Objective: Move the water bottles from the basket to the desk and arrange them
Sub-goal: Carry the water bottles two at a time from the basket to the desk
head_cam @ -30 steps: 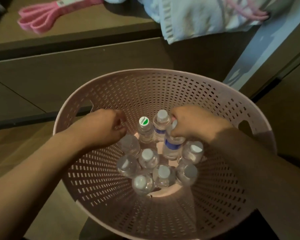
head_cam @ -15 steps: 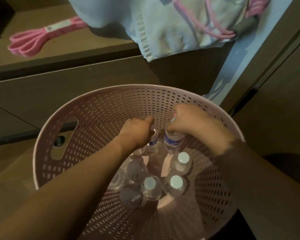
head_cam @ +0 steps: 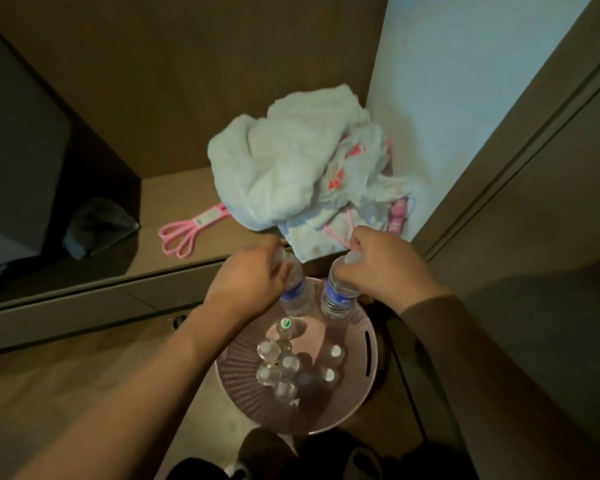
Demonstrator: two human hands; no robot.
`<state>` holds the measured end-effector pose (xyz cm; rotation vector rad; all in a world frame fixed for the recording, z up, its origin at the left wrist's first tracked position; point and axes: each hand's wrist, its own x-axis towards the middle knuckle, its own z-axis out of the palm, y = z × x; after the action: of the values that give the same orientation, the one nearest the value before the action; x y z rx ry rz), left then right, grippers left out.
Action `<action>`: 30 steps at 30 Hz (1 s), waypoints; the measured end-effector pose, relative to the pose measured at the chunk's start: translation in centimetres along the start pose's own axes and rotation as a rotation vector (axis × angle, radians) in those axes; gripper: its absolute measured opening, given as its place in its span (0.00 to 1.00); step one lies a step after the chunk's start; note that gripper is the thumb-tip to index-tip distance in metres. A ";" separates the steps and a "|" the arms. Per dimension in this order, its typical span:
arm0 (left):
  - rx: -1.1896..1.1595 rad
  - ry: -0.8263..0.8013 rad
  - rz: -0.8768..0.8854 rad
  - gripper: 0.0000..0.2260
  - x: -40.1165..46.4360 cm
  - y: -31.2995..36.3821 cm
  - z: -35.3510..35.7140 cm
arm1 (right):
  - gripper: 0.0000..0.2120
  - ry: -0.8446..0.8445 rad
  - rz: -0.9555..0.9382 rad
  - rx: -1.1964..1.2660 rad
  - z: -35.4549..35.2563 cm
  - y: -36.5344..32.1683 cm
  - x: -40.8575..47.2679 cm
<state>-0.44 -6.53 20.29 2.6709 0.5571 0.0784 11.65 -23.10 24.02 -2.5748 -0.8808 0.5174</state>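
Dim wood desk [head_cam: 174, 199], towels [head_cam: 291, 168] heaped centre frame: two bottles lifted clear of the basket [head_cam: 369, 382] below.
My left hand [head_cam: 253, 282] grips one bottle [head_cam: 293, 289], my right hand [head_cam: 378, 265] another bottle [head_cam: 336, 292], both by the neck; crowded towels could topple them on landing.

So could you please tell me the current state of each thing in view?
Left hand: closed on a bottle, lifted above the basket.
Right hand: closed on a second bottle, also lifted.
Basket: on the floor, several capped bottles standing inside.
Towel: crumpled on the desk.
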 end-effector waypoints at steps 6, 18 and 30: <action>0.015 0.125 -0.028 0.17 -4.3 8.0 -22.6 | 0.14 0.089 -0.051 -0.077 -18.0 -12.5 -7.9; -0.298 0.599 -0.463 0.10 -18.8 9.9 -41.1 | 0.10 0.074 -0.345 -0.075 -25.2 -28.1 -17.1; -0.216 0.868 -0.811 0.10 -38.6 -6.3 -49.3 | 0.11 -0.163 -0.748 -0.103 -14.1 -53.0 -21.1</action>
<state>-44.94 2.28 63.98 1.9071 1.7104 0.9985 -24.19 -0.67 64.75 -2.0686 -1.8394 0.4541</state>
